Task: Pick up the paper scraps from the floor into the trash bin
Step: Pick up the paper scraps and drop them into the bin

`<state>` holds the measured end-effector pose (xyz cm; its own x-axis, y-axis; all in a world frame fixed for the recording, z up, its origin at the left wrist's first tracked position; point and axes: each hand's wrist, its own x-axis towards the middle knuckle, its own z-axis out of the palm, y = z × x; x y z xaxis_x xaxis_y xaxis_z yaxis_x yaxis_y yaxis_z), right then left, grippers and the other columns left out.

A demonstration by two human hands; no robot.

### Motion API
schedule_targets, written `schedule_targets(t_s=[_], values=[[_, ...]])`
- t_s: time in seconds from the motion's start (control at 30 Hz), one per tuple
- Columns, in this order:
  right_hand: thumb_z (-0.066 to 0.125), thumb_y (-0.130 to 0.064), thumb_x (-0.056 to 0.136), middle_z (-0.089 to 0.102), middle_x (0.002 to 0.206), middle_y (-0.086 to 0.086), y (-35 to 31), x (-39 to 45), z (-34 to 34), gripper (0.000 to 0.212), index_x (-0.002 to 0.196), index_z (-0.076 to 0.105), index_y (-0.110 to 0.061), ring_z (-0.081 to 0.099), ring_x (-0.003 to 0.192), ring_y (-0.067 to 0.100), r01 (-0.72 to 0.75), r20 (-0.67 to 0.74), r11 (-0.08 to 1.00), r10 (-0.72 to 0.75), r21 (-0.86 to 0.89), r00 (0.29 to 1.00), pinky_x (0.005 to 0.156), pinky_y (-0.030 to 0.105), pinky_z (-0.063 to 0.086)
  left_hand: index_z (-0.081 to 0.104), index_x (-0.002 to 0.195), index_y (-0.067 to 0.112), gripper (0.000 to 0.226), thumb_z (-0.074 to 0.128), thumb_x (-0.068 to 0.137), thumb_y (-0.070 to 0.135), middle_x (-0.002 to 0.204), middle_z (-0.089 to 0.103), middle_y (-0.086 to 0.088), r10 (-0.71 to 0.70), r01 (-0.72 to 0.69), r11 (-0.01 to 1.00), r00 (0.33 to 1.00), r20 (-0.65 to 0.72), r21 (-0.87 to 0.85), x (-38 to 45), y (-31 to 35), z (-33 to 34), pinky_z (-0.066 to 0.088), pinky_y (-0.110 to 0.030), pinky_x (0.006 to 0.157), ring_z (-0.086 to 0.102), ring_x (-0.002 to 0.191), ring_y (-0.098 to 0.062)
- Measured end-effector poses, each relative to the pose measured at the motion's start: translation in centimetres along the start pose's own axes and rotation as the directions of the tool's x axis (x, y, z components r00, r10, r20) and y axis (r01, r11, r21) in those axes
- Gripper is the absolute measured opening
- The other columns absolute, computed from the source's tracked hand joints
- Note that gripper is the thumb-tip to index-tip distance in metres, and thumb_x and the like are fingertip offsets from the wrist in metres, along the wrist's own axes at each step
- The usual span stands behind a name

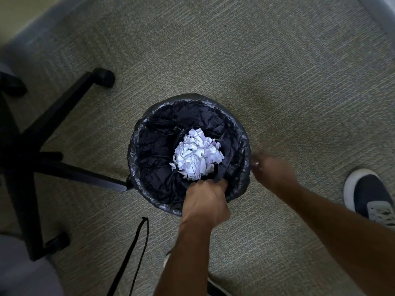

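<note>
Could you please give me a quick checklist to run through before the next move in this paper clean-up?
1. Paper scraps inside the trash bin: ok.
2. Liner over the bin rim: ok.
3. Visible carpet free of scraps: ok.
4. Left hand empty: cannot tell, fingers curl at the liner's near edge.
5. Right hand empty: cannot tell, blurred.
6. Chair base apart from bin: not ok, one leg reaches it.

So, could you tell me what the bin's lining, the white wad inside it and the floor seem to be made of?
The lining looks like thin black plastic film: glossy, wrinkled and folded over the rim. The white wad looks like crumpled paper, matte with sharp creases and torn edges. The floor appears to be low-pile carpet, grey-green with a fine ribbed weave. The bin under the lining is hidden.
</note>
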<state>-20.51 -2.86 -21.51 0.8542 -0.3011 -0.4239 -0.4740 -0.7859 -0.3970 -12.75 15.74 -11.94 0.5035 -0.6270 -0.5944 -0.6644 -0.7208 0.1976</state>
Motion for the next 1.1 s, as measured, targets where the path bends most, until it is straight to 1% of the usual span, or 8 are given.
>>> schedule_targets(t_s=[0.1, 0.23, 0.67, 0.73, 0.83, 0.93, 1.03, 1.1], values=[[0.053, -0.017, 0.099, 0.035, 0.158, -0.002, 0.8, 1.0, 1.5, 0.057, 0.152, 0.034, -0.026, 0.045, 0.136, 0.025, 0.219, 0.386, 0.930, -0.094, -0.295, 0.918, 0.097, 0.039, 0.054, 0.056, 0.113, 0.021, 0.040, 0.058, 0.073, 0.019, 0.087, 0.061, -0.005, 0.011, -0.011, 1.000, 1.000, -0.007, -0.007, 0.0, 0.0, 0.1, 0.044, -0.034, 0.073, 0.060, 0.081, -0.028], [0.060, -0.018, 0.095, 0.007, 0.167, 0.003, 1.3, 2.0, 2.4, 0.068, 0.155, 0.030, -0.027, 0.026, 0.149, 0.028, 0.166, 0.451, 0.888, 0.052, -0.429, 0.891, 0.108, 0.043, 0.046, 0.057, 0.110, 0.020, 0.039, 0.058, 0.071, 0.019, 0.087, 0.061, -0.007, 0.028, -0.028, 0.999, 1.000, -0.008, -0.024, 0.1, -0.2, 0.1, 0.043, -0.035, 0.072, 0.059, 0.082, -0.030], [0.047, -0.013, 0.095, 0.033, 0.149, 0.005, 4.1, 2.5, 5.1, 0.046, 0.140, 0.048, -0.014, 0.061, 0.113, 0.022, 0.163, 0.472, 0.915, 0.034, -0.369, 0.881, 0.084, 0.037, 0.058, 0.054, 0.095, 0.018, 0.029, 0.057, 0.066, 0.017, 0.079, 0.059, -0.007, 0.049, -0.049, 0.998, 0.999, -0.011, -0.038, 0.4, -0.6, 0.5, 0.046, -0.038, 0.072, 0.057, 0.073, -0.030], [0.045, -0.021, 0.099, 0.038, 0.146, 0.003, 3.4, 2.0, 4.5, 0.039, 0.137, 0.050, -0.017, 0.061, 0.113, 0.021, 0.094, 0.382, 0.958, 0.018, -0.272, 0.924, 0.083, 0.033, 0.056, 0.055, 0.097, 0.019, 0.031, 0.057, 0.066, 0.018, 0.081, 0.059, -0.006, 0.039, -0.039, 0.999, 0.999, -0.004, -0.035, 0.4, -0.6, 0.4, 0.045, -0.038, 0.072, 0.057, 0.076, -0.030], [0.054, -0.022, 0.100, 0.045, 0.144, 0.004, 1.2, -0.3, 2.8, 0.038, 0.138, 0.055, -0.015, 0.060, 0.117, 0.023, -0.065, -0.013, 0.993, 0.067, 0.102, 0.998, 0.086, 0.027, 0.048, 0.054, 0.104, 0.020, 0.034, 0.058, 0.070, 0.019, 0.089, 0.060, -0.006, 0.022, -0.021, 0.999, 0.999, 0.033, -0.028, 0.3, -0.6, 0.1, 0.044, -0.038, 0.076, 0.057, 0.082, -0.029], [0.059, -0.013, 0.098, 0.051, 0.139, 0.008, -2.8, -2.9, 0.3, 0.036, 0.134, 0.060, -0.008, 0.052, 0.125, 0.019, -0.036, -0.342, 0.928, 0.173, 0.371, 0.923, 0.098, 0.026, 0.041, 0.054, 0.108, 0.019, 0.036, 0.057, 0.072, 0.018, 0.092, 0.060, -0.007, 0.003, -0.001, 0.999, 0.998, 0.058, -0.035, 0.1, -0.4, -0.4, 0.045, -0.038, 0.076, 0.058, 0.085, -0.029], [0.061, -0.009, 0.098, 0.054, 0.135, 0.004, -6.5, -4.3, -2.8, 0.032, 0.130, 0.064, -0.007, 0.053, 0.126, 0.014, 0.003, -0.471, 0.868, 0.268, 0.497, 0.840, 0.100, 0.028, 0.048, 0.052, 0.115, 0.019, 0.042, 0.058, 0.073, 0.017, 0.098, 0.059, -0.009, -0.031, 0.032, 0.999, 0.995, 0.096, -0.018, 0.0, -0.2, -0.8, 0.046, -0.039, 0.079, 0.058, 0.091, -0.030], [0.058, -0.006, 0.097, 0.058, 0.131, 0.005, -8.3, -4.8, -4.4, 0.028, 0.124, 0.067, -0.005, 0.048, 0.127, 0.003, 0.102, -0.513, 0.892, 0.157, 0.441, 0.844, 0.104, 0.019, 0.043, 0.048, 0.121, 0.019, 0.047, 0.058, 0.075, 0.018, 0.105, 0.057, -0.010, -0.045, 0.045, 0.999, 0.987, 0.152, 0.002, 0.0, 0.0, -1.0, 0.045, -0.041, 0.083, 0.056, 0.098, -0.031]])
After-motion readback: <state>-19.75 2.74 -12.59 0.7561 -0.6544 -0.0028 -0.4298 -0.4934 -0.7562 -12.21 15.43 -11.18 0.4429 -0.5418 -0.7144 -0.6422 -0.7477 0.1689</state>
